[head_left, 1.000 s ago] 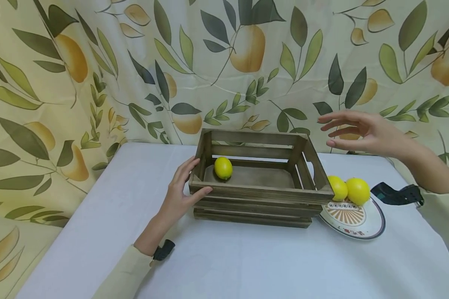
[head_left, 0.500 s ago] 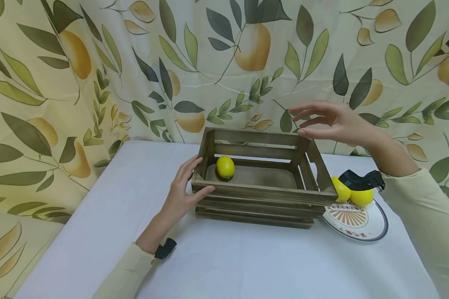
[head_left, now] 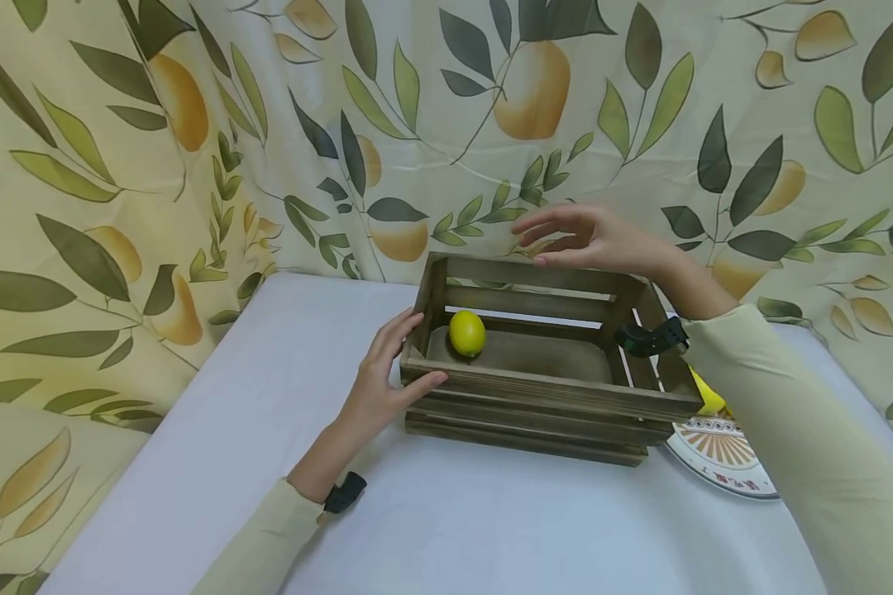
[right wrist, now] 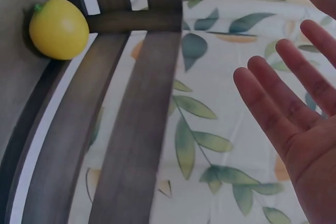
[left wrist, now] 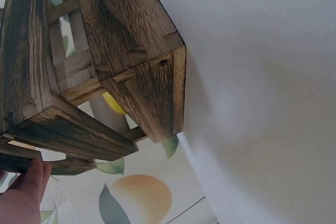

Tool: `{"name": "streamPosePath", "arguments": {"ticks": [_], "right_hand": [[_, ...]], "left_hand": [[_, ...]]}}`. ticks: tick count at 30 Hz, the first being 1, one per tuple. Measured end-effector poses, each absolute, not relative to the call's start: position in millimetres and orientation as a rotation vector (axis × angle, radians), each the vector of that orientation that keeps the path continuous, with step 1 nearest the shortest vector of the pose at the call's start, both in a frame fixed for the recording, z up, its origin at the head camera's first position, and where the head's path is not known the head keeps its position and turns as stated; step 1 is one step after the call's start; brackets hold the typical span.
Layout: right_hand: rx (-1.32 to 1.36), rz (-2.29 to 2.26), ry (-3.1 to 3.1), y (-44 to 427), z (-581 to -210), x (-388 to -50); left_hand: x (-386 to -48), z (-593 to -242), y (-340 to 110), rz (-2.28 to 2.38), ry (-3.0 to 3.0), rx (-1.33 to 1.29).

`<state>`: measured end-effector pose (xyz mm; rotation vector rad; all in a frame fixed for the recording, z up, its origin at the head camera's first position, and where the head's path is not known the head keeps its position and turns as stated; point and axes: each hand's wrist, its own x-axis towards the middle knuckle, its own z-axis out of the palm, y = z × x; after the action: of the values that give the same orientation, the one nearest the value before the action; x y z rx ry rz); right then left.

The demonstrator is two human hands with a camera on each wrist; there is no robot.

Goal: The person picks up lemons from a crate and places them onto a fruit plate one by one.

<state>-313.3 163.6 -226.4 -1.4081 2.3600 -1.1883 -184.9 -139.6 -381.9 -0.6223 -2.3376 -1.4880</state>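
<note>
My left hand (head_left: 379,372) holds the near left corner of a slatted wooden crate (head_left: 536,384), its thumb over the front rail and its fingers along the left end. Part of that hand (left wrist: 26,195) shows against the crate's slats (left wrist: 126,19) in the left wrist view. Inside the crate, toward the left end, lies a yellow lemon (head_left: 467,333). Over the crate's back rail hovers my right hand (head_left: 595,238), holding nothing, its fingers loosely bent. Spread fingers (right wrist: 299,90) appear in the right wrist view, apart from the crate and the lemon (right wrist: 59,29).
To the right of the crate a white patterned plate (head_left: 729,471) bears yellow lemons (head_left: 707,395), mostly hidden by the crate and my right sleeve. A white cloth (head_left: 446,521) covers the table. Behind it hangs a curtain (head_left: 625,173) printed with leaves and fruit.
My right hand has moved left, from above the plate side to over the crate's back rail. My left hand keeps its place on the crate, and the view has turned slightly right.
</note>
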Motion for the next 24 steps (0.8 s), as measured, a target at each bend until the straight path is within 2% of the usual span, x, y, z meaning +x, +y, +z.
{"name": "streamPosePath", "arguments": {"ticks": [9, 16, 24], "right_hand": [[-1.276, -1.166, 2.299, 129, -242, -333], [-1.328, -1.089, 2.083, 105, -273, -348], [-1.205, -0.897, 2.075, 99, -305, -348]], "left_hand": [[-186, -382, -138, -1.492, -2.331, -0.616], [-185, -381, -138, -1.486, -2.342, -0.613], [-183, -382, -138, -1.479, -2.348, -0.607]]}}
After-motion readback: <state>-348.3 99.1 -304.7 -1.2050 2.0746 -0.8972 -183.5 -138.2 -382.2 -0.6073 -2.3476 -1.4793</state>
